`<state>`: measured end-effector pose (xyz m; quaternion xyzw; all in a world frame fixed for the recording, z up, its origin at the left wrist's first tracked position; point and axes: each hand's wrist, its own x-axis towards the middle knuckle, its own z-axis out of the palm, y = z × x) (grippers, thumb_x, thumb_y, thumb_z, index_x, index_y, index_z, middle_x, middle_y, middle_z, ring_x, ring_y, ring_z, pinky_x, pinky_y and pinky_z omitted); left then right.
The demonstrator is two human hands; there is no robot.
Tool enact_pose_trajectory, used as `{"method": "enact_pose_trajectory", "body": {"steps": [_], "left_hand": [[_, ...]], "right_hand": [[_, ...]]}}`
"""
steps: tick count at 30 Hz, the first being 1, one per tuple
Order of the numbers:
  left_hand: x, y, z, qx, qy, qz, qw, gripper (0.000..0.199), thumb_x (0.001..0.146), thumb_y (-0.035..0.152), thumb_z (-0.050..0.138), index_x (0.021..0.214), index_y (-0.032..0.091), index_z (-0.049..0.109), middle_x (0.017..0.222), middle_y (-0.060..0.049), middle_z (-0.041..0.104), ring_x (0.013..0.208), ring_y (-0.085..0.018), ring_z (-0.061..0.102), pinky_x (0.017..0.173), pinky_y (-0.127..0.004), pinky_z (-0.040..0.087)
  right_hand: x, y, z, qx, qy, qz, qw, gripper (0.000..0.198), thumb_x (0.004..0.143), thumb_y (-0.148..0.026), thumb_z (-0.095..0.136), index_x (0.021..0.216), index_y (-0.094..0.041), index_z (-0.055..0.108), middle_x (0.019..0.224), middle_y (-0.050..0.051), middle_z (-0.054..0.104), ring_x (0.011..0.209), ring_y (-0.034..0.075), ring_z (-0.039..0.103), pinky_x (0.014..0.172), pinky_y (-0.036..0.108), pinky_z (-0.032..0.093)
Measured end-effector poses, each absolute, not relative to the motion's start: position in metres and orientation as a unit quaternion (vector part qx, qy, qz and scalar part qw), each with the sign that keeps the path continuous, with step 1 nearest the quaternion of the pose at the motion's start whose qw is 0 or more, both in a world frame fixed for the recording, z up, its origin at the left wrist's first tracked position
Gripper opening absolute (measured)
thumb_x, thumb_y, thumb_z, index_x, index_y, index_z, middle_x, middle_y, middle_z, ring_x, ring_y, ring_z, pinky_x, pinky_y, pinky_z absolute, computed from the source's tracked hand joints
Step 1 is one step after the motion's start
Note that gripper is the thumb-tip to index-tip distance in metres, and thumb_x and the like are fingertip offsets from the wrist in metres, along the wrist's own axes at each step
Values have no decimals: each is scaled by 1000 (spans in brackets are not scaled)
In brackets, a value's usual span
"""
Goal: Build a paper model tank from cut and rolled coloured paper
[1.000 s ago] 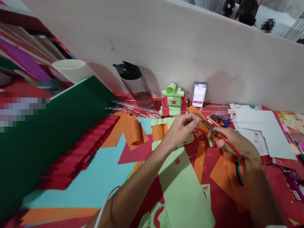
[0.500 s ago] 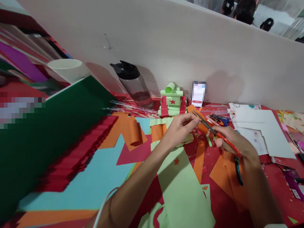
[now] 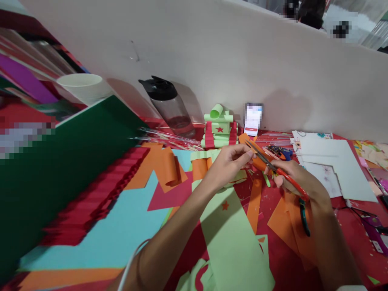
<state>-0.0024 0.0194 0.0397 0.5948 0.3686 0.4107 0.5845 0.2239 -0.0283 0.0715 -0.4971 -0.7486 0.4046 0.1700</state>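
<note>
My right hand (image 3: 292,174) grips scissors (image 3: 292,184) with red handles, blades pointing up and left toward the fingers of my left hand. My left hand (image 3: 232,163) is closed in a pinch on a small piece of orange paper (image 3: 254,150) beside the blades; its edges are partly hidden by the fingers. Below my left hand lies a long light green sheet (image 3: 232,230) with a small orange star (image 3: 225,205). Just behind stands a light green paper model (image 3: 220,129) with red bands and a red star.
A tilted dark green board (image 3: 60,169) and red pleated paper (image 3: 100,198) fill the left. A water bottle (image 3: 169,107) and a lit phone (image 3: 253,118) stand by the partition. Orange sheets (image 3: 283,226) and a dark teal handle (image 3: 304,218) lie right; white cards (image 3: 348,165) lie beyond.
Both hands and the scissors stay almost in the same place. The view shifts very slightly, so things on the left sit a little further left.
</note>
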Motion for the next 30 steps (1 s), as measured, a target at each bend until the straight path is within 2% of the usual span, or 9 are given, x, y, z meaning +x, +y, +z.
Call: {"method": "enact_pose_trajectory", "body": {"steps": [9,14,18,23,27,30], "left_hand": [[-2,20,38,603,363,414,577,33,85,48,71,75,17,64,73,-1,62,67,-13,55,65,-26,46],[-2,19,38,599,363,416,580,32,85,47,70,74,18,63,74,-1,63,67,-14,56,66,-27,46],[-2,20,37,605,365,419,571,30,86,45,69,76,17,65,72,0,61,66,-14,55,66,-27,46],[-2,20,39,617,369,411,560,28,86,44,70,76,17,66,67,2,57,64,-13,52,63,-25,41],[-2,18,42,628,373,400,553,28,87,42,68,74,17,66,69,1,59,67,-14,53,64,-26,41],[-1,16,43,630,375,403,548,30,88,43,67,71,18,65,68,0,59,66,-14,53,64,-27,41]], "right_hand": [[224,-29,72,-511,-730,422,166,63,89,-81,54,99,-20,65,79,3,65,60,15,51,56,27,41],[223,-30,73,-518,-704,454,175,76,80,-92,53,99,-20,65,71,-1,58,50,12,44,50,26,38],[224,-29,72,-507,-705,464,177,91,72,-101,44,103,-18,65,73,1,60,53,13,47,52,27,40],[229,-28,69,-479,-724,463,182,94,71,-101,42,106,-17,64,78,2,61,60,14,50,57,28,42],[231,-30,68,-484,-718,467,179,95,72,-101,43,110,-18,65,74,-1,57,58,13,46,55,27,39],[233,-30,65,-488,-701,489,177,97,71,-101,44,118,-18,64,75,0,56,58,14,50,55,27,40]]}}
